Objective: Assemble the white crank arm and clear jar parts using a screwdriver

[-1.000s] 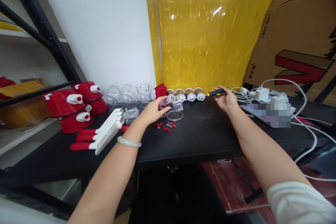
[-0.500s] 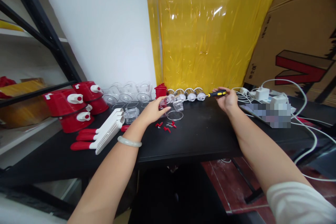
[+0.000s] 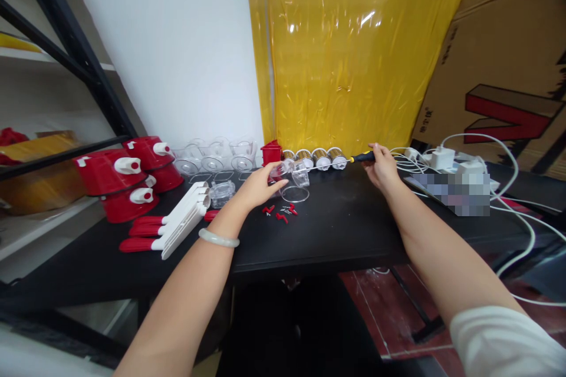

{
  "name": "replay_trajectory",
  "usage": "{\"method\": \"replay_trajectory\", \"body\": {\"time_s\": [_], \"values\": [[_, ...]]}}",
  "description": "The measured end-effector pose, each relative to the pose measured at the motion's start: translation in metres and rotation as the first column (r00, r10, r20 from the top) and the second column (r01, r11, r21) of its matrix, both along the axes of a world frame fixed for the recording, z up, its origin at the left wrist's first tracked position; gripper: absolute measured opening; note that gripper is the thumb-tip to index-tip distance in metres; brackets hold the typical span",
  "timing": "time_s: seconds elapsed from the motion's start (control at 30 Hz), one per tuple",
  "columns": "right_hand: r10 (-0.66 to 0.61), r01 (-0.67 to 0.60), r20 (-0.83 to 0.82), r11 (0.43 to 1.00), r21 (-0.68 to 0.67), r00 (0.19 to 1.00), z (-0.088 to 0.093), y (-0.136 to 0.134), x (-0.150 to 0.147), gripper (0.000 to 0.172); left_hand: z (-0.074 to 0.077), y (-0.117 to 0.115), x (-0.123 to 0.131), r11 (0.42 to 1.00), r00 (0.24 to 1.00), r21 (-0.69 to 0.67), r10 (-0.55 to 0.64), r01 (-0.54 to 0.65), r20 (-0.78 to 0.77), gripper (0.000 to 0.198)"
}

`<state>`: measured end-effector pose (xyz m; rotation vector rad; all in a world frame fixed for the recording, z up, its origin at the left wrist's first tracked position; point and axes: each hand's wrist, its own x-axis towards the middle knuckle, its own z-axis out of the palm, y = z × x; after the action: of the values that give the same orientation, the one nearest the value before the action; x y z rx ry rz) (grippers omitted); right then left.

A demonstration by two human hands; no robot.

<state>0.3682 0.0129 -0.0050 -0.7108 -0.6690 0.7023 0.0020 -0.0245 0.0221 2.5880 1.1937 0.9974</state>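
Note:
My left hand (image 3: 260, 186) is closed around a clear plastic part (image 3: 300, 174) with some red in it, held above the black table (image 3: 336, 230). In my right hand (image 3: 382, 167) is the black-and-yellow handle of a screwdriver (image 3: 362, 157). Its long shaft lies nearly level and points left, with the tip at the clear part; whether it meets a screw is too small to tell. A clear round rim (image 3: 295, 194) shows just below the part. Several small red pieces (image 3: 282, 218) and silver screws (image 3: 285, 209) lie in front of my left hand.
Red housings (image 3: 110, 174) are stacked at the left, beside white parts with red handles (image 3: 177, 227). Clear cups (image 3: 213, 156), a red container (image 3: 271, 153) and several motor-like cylinders (image 3: 321, 158) line the back. White cables, chargers (image 3: 441, 158) and a blurred-out device (image 3: 460, 194) occupy the right.
My right hand has shifted its grip on the screwdriver handle, covering its rear end, with fingers raised a little. My left hand and the clear part have stayed in place.

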Motion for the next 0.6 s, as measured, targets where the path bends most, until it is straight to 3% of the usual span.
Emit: {"method": "replay_trajectory", "body": {"time_s": [0.13,0.27,0.37,0.6], "values": [[-0.039,0.038,-0.088,0.999,-0.019,0.995,0.0037,0.0017,0.0017,0.016,0.0005,0.0001,0.0002,1.000,1.000,-0.001,0.004,-0.004,-0.004,0.058],[0.040,-0.039,-0.105,0.999,0.010,0.994,0.0064,-0.0011,0.0033,0.013,0.0007,0.0001,0.0005,1.000,1.000,0.006,0.003,-0.003,-0.006,0.059],[0.061,-0.061,-0.071,0.998,0.011,0.996,0.0058,-0.0038,0.0014,0.018,0.0007,-0.0002,0.0004,1.000,1.000,0.006,0.002,-0.002,-0.008,0.059],[-0.049,0.050,0.107,0.999,-0.002,0.993,0.0005,-0.0019,0.0003,0.022,0.0010,-0.0007,0.0003,1.000,1.000,0.001,0.005,-0.005,-0.001,0.059]]}}
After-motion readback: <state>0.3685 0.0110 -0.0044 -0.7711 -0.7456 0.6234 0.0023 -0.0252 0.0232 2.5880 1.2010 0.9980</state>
